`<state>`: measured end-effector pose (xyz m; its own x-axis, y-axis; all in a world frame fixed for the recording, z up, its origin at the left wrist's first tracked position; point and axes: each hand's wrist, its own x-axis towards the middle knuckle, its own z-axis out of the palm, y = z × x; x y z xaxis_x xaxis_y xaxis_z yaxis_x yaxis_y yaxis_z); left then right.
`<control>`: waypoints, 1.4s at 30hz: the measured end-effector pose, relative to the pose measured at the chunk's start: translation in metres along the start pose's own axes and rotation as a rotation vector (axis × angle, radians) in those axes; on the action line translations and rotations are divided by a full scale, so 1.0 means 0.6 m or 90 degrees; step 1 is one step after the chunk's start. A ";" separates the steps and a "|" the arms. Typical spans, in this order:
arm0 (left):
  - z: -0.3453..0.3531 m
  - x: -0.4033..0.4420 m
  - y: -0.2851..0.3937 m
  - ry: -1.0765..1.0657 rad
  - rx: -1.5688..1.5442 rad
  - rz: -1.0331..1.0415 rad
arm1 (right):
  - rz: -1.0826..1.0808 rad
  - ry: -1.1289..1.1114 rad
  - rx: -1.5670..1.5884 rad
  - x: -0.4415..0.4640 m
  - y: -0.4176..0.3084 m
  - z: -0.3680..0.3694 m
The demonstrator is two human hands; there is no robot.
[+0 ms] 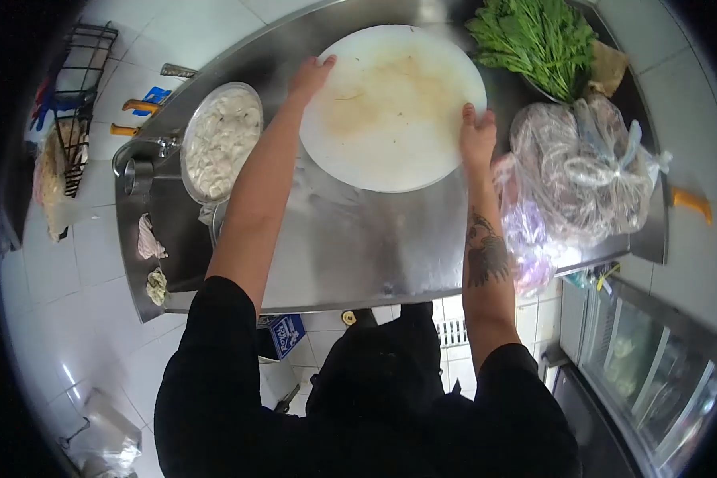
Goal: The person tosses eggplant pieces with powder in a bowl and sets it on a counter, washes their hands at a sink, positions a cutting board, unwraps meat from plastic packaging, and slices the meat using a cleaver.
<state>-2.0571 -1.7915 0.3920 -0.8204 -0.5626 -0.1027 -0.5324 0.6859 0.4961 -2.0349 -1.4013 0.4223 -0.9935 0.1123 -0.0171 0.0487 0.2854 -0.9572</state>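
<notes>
A round white cutting board (394, 107), stained light brown with a few specks, is at the back of the steel counter. My left hand (312, 77) grips its left edge, thumb on top. On the opposite edge is my right hand (477, 134), its thumb also over the rim and its other fingers mostly hidden. Left of the board stands an oval container (223, 143) filled with pale, whitish pieces in liquid. To the right, close to my right hand, lie clear plastic bags (581, 171) with contents I cannot make out.
Leafy greens (538, 44) fill a bowl at the back right. The steel counter (366, 247) has its front edge near my body. Crumpled cloths (150, 239) lie at the left by a tap (167, 146). Orange-handled tools (691, 205) hang on the walls. A glass-door fridge (653, 358) stands lower right.
</notes>
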 end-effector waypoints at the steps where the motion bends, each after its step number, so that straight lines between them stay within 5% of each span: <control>1: 0.001 -0.006 -0.004 -0.021 -0.039 0.012 | 0.000 0.034 -0.013 -0.022 0.001 -0.006; 9: -0.020 -0.134 0.073 -0.120 -0.128 0.098 | -0.044 0.200 -0.031 -0.251 0.036 -0.046; 17: 0.043 -0.184 0.093 -0.154 -0.008 0.257 | 0.129 0.272 -0.132 -0.486 0.026 -0.066; 24: 0.030 -0.304 0.145 -0.219 0.076 0.268 | 0.304 0.352 -0.164 -0.604 0.017 -0.098; 26: 0.041 -0.330 0.121 -0.199 0.124 0.320 | 0.232 0.290 0.210 -0.621 0.059 -0.114; 30: 0.050 -0.399 0.115 -0.198 0.046 0.353 | 0.358 0.276 0.498 -0.672 0.051 -0.133; 34: 0.060 -0.403 0.134 -0.177 0.089 0.323 | 0.271 0.060 0.687 -0.671 0.083 -0.167; 38: 0.039 -0.413 0.152 -0.217 -0.005 0.284 | 0.359 0.084 0.714 -0.660 0.115 -0.174; 39: 0.070 -0.395 0.134 -0.139 -0.054 0.313 | 0.298 0.077 0.684 -0.647 0.087 -0.177; 40: 0.015 -0.408 0.157 -0.292 -0.023 0.240 | 0.250 0.078 0.653 -0.646 0.043 -0.184; 42: 0.006 -0.429 0.150 -0.202 -0.115 0.175 | 0.216 0.018 0.545 -0.626 -0.015 -0.213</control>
<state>-1.8948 -1.5832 0.4601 -0.9646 -0.1816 -0.1912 -0.2636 0.6827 0.6815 -1.6490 -1.3243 0.4741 -0.9363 0.0878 -0.3401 0.2336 -0.5674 -0.7896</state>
